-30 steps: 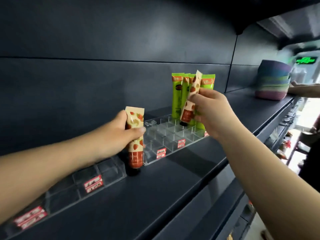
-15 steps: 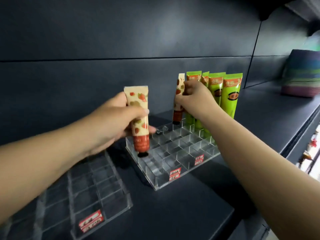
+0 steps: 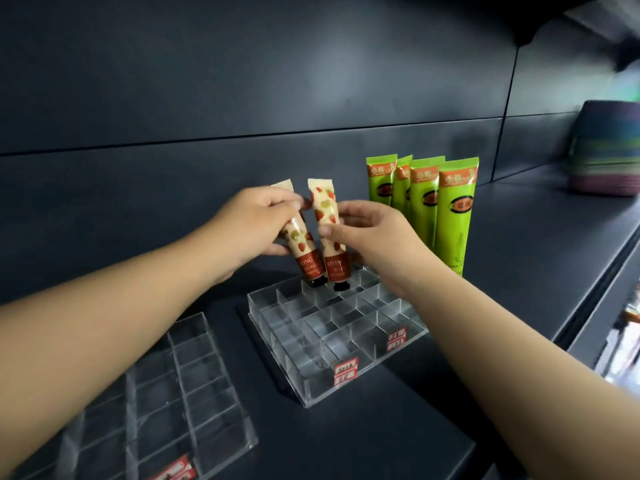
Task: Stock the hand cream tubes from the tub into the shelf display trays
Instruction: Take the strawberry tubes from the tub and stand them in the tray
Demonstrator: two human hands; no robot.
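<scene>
Two cream-coloured strawberry-print hand cream tubes stand cap-down over the back row of a clear acrylic display tray (image 3: 325, 341) on the dark shelf. My left hand (image 3: 252, 230) grips the left tube (image 3: 300, 247), which leans to the left. My right hand (image 3: 374, 233) pinches the right tube (image 3: 327, 216) between thumb and fingers. Both black caps sit at the tray's back compartments. Several tall green tubes (image 3: 453, 216) stand upright in the tray's back right corner. The tub is not in view.
A second clear divided tray (image 3: 194, 386) lies at the lower left on the shelf (image 3: 398, 427). A stack of coloured bowls (image 3: 606, 150) stands at the far right. The shelf's front edge runs along the right side; a dark back panel rises behind.
My left hand has carried its tube right to the tray's back row beside the other tube. My right hand has slid lower on its tube. The camera has moved closer.
</scene>
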